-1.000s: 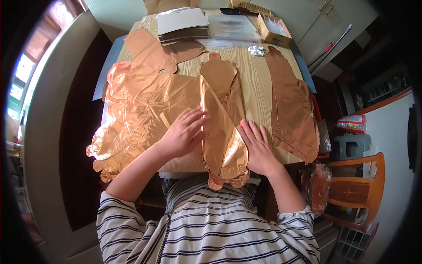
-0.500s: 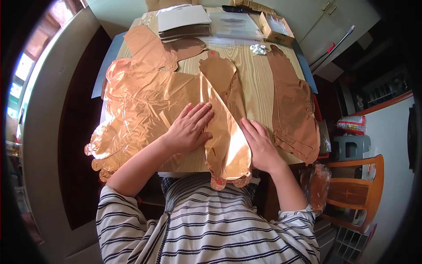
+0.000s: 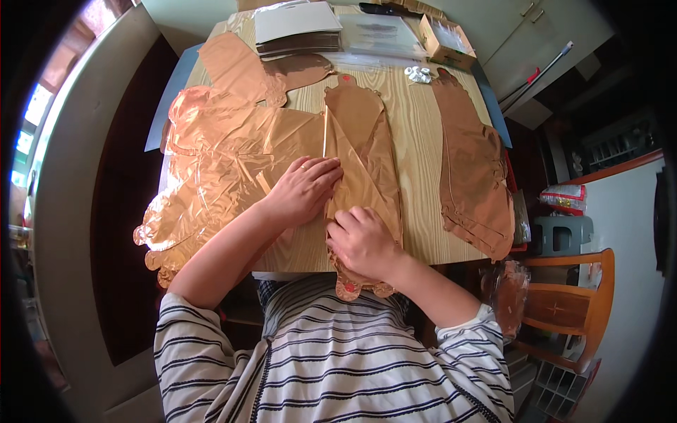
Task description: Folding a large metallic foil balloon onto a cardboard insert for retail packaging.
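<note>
A flat copper-coloured foil balloon (image 3: 360,169), folded lengthwise, lies in front of me. Its near end, with a small red-marked tab, hangs past the table's front edge. My left hand (image 3: 308,185) is at the balloon's left edge, fingers together and bent over the foil, the thumb hidden. Lower down, my right hand (image 3: 363,242) rests across the balloon with its fingers curled closed at the left edge; the fingertips are partly hidden. Beside my left forearm spreads a larger crumpled copper foil sheet (image 3: 218,155), and another folded foil balloon (image 3: 474,169) lies at the right.
On the wooden table's far side are a stack of white-topped boards (image 3: 297,29), clear plastic sleeves (image 3: 381,37) and an open cardboard box (image 3: 447,44). Small white pieces (image 3: 418,75) lie near the box. A wooden chair (image 3: 571,310) and grey stool (image 3: 564,236) stand at the right.
My right hand has moved left from the balloon's right edge onto the foil, its fingers curling. The left fingers have bent. The foil's lifted, shiny flap now lies flatter.
</note>
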